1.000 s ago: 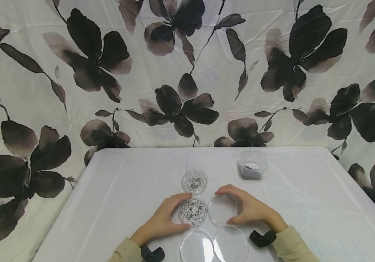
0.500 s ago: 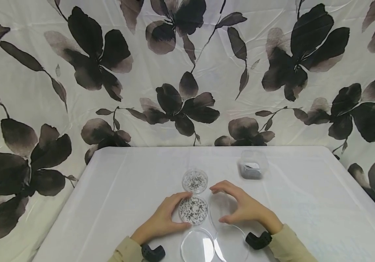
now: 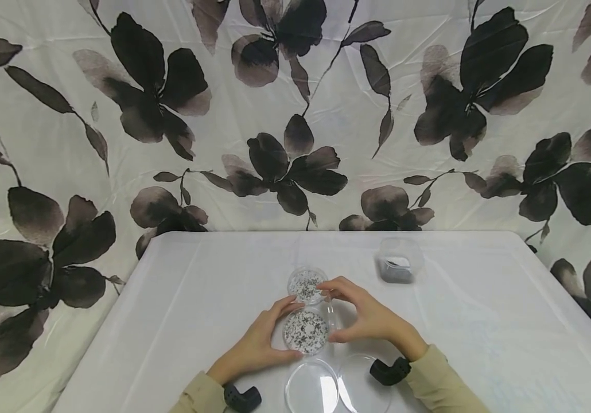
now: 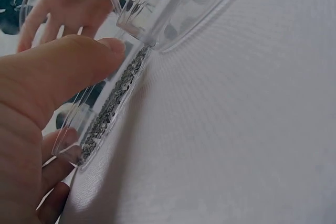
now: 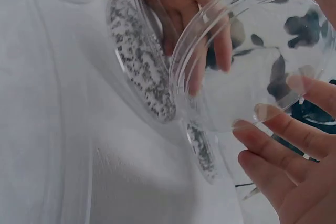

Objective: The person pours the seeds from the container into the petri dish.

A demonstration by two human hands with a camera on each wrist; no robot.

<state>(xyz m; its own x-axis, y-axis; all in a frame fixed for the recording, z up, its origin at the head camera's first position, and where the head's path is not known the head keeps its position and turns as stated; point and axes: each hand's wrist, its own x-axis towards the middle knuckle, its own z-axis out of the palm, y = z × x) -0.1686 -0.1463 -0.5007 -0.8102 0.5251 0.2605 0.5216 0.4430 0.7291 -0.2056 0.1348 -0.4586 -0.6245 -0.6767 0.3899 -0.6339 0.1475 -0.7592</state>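
Note:
My left hand (image 3: pixel 256 347) curls around a round petri dish (image 3: pixel 306 331) on the white table, thumb at its near rim and fingers at the far side. Dark, seed-like bits are scattered over the dish's floor; in the left wrist view they form a thin layer along the bottom. Just to the right, my right hand (image 3: pixel 378 318) holds an empty clear petri dish (image 5: pixel 252 77) on edge by its rim, steeply tilted beside the filled one. Behind stands a second petri dish (image 3: pixel 303 284) with similar dark bits, partly overlapped by the right fingertips.
Two more clear round dishes lie at the table's front, one at left (image 3: pixel 311 387) and one at right (image 3: pixel 365 384), the latter partly behind the right wrist's black strap piece (image 3: pixel 389 371). A clear tub (image 3: pixel 397 267) with dark contents stands at the back right.
My right hand has lifted the empty petri dish from the table, tipped it up on edge and brought it left to the filled dish. The left hand has stayed in place.

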